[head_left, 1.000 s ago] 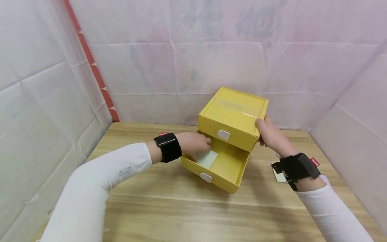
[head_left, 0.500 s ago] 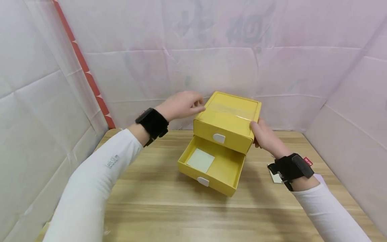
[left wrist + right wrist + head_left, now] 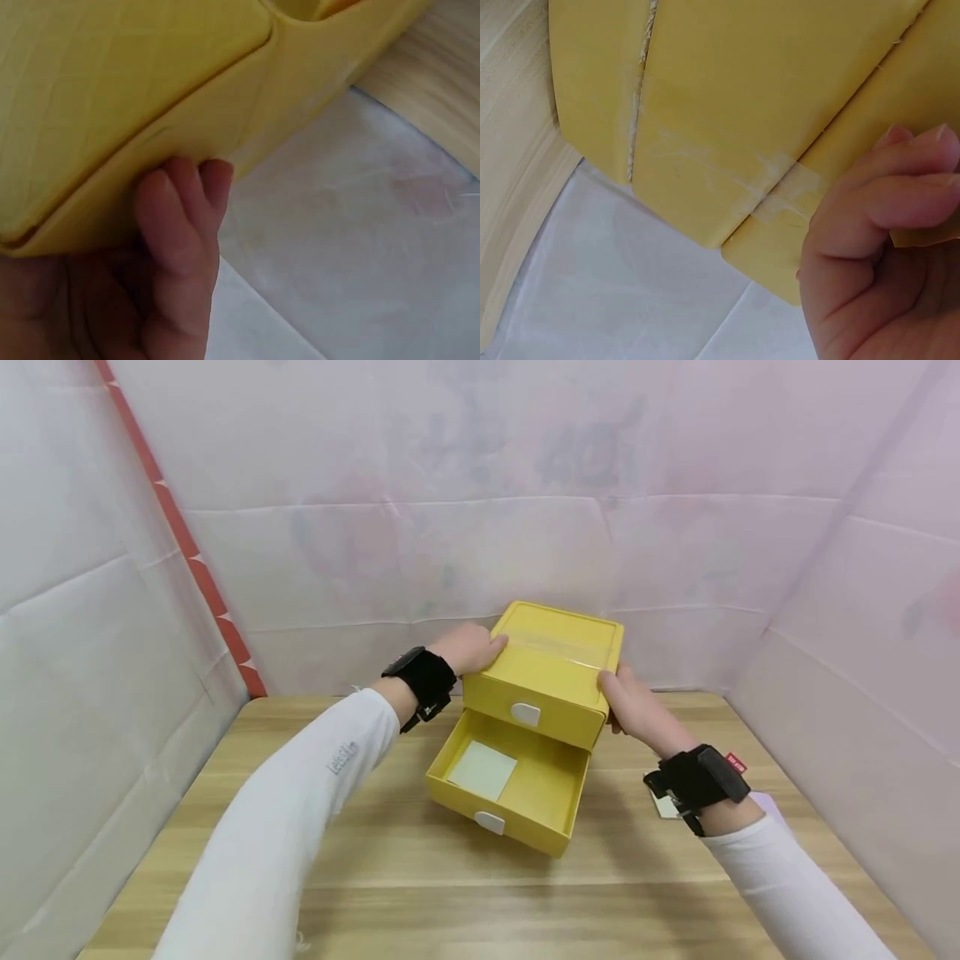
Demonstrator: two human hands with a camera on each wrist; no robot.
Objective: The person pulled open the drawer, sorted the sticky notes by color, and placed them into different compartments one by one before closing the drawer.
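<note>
The box is sitting mid-table, my left hand, up from the card in the open drawer, joining my right hand in gripping its sides.

white long sleeves, black wrist straps with small red tags.

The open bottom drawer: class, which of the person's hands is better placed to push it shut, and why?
Probably the left hand: the bottom drawer juts toward its side, while the right hand braces the yellow box.
</note>
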